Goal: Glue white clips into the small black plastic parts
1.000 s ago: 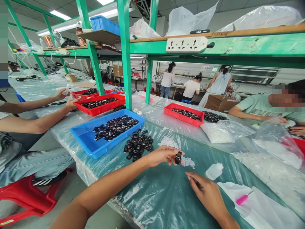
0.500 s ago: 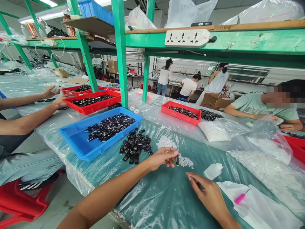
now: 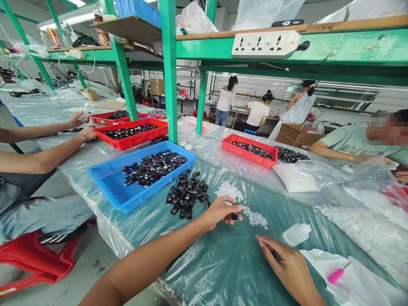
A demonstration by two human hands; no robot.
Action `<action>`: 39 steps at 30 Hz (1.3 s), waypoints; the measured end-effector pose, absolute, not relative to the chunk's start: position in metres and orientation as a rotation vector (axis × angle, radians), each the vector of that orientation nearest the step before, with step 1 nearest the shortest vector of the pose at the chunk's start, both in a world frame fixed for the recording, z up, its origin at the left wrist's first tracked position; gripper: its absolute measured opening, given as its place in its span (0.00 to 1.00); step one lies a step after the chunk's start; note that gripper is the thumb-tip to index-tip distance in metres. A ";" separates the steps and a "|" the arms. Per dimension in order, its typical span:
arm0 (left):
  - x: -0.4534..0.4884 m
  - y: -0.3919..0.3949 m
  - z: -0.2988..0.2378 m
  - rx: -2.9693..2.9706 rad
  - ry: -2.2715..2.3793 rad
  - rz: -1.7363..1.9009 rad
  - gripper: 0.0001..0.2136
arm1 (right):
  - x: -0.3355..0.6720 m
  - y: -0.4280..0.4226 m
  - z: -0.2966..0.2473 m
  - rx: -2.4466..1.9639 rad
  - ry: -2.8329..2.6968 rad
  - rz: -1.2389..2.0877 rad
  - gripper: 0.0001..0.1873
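Observation:
My left hand (image 3: 221, 211) pinches a small black part (image 3: 235, 216) between thumb and fingers, just above the plastic-covered table (image 3: 207, 263). It hovers beside a scatter of tiny white pieces (image 3: 255, 219) and right of a loose heap of black parts (image 3: 188, 194). My right hand (image 3: 287, 265) rests low on the table at the front, fingers curled together; whether they hold anything is hidden. A small white bottle (image 3: 297, 234) lies just beyond it.
A blue tray (image 3: 111, 185) of black parts sits left of the heap. Red trays (image 3: 250, 151) (image 3: 127, 142) hold more parts. Bags of white pieces (image 3: 298, 176) lie right. A pink-handled tool (image 3: 337, 275) lies on white paper. Co-workers' arms (image 3: 47, 155) reach in at left; green shelf posts (image 3: 168, 72) stand behind.
My left hand has turned the black part slightly and stayed by the white pieces. The right hand has barely shifted. The camera view has swung a little.

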State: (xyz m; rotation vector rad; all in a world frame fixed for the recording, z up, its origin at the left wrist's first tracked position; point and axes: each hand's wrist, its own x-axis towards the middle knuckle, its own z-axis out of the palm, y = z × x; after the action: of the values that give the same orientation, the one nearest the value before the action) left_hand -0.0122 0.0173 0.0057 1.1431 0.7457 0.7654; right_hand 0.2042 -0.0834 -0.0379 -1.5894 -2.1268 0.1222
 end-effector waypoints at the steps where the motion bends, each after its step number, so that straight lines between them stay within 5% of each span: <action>1: -0.013 0.018 0.006 1.148 0.751 0.762 0.22 | 0.204 -0.084 -0.038 -1.591 -2.129 0.111 0.13; 10: -0.047 0.037 0.033 1.487 0.918 0.855 0.20 | 0.204 -0.084 -0.036 -1.586 -2.140 0.122 0.13; 21: -0.120 0.037 0.057 2.153 1.771 0.764 0.16 | 0.206 -0.085 -0.041 -1.597 -2.160 0.172 0.13; 25: -0.142 0.018 0.053 2.286 1.582 0.523 0.10 | 0.205 -0.086 -0.042 -1.601 -2.168 0.188 0.13; 30: -0.153 -0.002 0.030 2.508 1.251 0.266 0.14 | 0.203 -0.086 -0.041 -1.606 -2.176 0.206 0.13; 35: -0.143 0.002 0.016 2.386 1.242 0.483 0.09 | 0.202 -0.086 -0.039 -1.614 -2.163 0.208 0.14; 39: -0.130 0.008 0.019 1.913 1.138 0.712 0.16 | 0.202 -0.086 -0.039 -1.606 -2.162 0.215 0.14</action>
State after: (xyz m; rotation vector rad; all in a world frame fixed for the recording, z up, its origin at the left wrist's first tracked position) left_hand -0.1304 0.0080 0.0191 1.9127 1.1380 0.7115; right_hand 0.2023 -0.0857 -0.0388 -1.6065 -2.1618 0.2150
